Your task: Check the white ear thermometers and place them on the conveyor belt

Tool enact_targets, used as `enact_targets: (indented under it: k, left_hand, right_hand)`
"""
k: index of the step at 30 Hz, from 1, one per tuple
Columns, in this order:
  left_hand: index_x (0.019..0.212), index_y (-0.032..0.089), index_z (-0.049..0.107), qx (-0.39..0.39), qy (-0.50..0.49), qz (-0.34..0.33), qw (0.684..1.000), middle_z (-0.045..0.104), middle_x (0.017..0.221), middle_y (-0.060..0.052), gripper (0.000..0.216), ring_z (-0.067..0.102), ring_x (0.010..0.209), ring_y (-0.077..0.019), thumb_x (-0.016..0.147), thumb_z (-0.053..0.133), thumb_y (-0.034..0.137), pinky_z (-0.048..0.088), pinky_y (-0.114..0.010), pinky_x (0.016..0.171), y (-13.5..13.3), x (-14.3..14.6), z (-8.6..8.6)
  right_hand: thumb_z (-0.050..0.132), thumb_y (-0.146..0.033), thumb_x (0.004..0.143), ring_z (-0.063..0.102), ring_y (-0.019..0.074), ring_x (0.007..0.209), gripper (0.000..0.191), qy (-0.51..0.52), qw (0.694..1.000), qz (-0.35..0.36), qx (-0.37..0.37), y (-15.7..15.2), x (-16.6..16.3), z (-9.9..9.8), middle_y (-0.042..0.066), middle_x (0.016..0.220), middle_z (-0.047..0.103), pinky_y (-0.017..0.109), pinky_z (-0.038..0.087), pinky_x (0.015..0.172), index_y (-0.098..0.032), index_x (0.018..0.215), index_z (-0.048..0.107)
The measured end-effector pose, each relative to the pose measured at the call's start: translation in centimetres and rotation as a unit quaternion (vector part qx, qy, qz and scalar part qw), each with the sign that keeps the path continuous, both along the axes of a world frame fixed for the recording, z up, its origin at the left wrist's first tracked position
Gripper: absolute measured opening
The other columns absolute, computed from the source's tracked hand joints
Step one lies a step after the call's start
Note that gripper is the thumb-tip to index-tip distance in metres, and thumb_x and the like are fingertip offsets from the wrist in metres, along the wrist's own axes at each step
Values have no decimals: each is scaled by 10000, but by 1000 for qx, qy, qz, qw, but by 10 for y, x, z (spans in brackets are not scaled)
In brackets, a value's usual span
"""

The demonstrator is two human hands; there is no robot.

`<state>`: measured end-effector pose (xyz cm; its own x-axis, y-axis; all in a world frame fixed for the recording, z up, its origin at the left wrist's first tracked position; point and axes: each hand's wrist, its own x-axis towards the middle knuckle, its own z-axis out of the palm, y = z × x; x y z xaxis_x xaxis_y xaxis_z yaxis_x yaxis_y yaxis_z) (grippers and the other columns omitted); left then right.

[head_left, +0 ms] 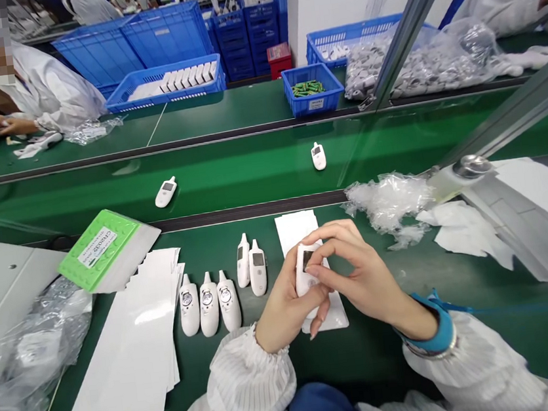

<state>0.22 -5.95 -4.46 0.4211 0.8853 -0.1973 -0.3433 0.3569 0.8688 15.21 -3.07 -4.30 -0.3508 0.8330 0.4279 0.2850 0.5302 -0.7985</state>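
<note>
A: Where was the white handheld device?

B: Clamped between the left hand and right hand, above a white sheet.

A: What looked done?

B: Apparently five more devices, grouped to the left; a stack of white sheets lay beyond them, seemingly unused.

The camera sits on my head, facing forward and tilted down, so my left hand and right hand appear close up near the bottom edge. The green worktop in front of me fills the lower part, a green conveyor belt crosses the middle, and blue plastic crates stand well off along the top
</note>
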Motion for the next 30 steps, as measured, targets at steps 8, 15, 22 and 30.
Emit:
enact_targets:
  k: [8,15,22,30]
  left_hand:
    - [1320,221,344,-6,-8,-10,1000,485,623,82,523,447,379,-56,882,629,233,357,-114,287,-3,-2,3]
    - [1309,226,363,7,-18,-17,1000,497,694,58,474,461,414,-52,901,605,213,363,-117,301,-4,-2,4]
    - [1306,245,374,11,-24,-14,1000,512,746,48,470,476,429,-48,899,603,196,367,-111,298,-4,-2,4]
    - [1336,246,364,-2,-19,-16,1000,504,712,52,509,469,428,-57,894,614,214,356,-113,293,-5,-3,6]
  right_hand:
    - [625,-165,890,521,218,1019,115,2,1000,1,0,4,2,7,24,1035,670,417,437,905,-239,806,599]
    - [621,-189,894,533,214,985,101,15,1000,-9,-2,5,1,8,22,997,683,408,451,885,-241,808,609]
    - [622,-197,897,536,212,976,102,22,1000,-12,2,5,0,9,20,987,678,400,456,873,-240,806,607]
    - [615,-228,902,559,219,979,99,16,1000,-20,12,4,0,8,27,977,678,417,462,873,-244,807,591]
